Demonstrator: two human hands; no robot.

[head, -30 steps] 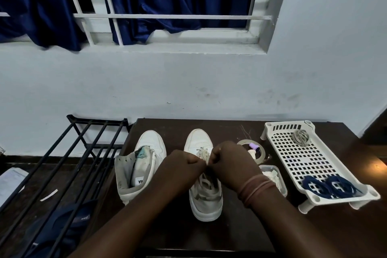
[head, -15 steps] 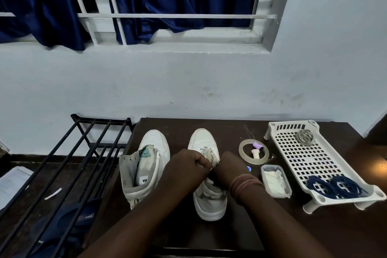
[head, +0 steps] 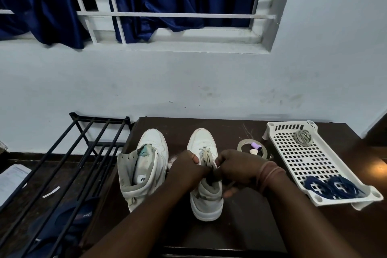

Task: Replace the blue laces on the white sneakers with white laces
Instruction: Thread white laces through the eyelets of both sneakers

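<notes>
Here, from the head camera, two white sneakers stand side by side on the dark counter (head: 240,228), toes toward the wall. The left sneaker (head: 146,165) is unlaced and gapes open. Over the right sneaker (head: 206,195), both hands are curled: the left hand (head: 188,170) pinches the white lace (head: 206,156) at the eyelets, and the right hand (head: 236,170) grips the lace's other side, with bands round its wrist. To the right, a white perforated tray (head: 310,165) holds the coiled blue laces (head: 333,187) at its near end. A tape ring (head: 252,150) lies between sneaker and tray.
</notes>
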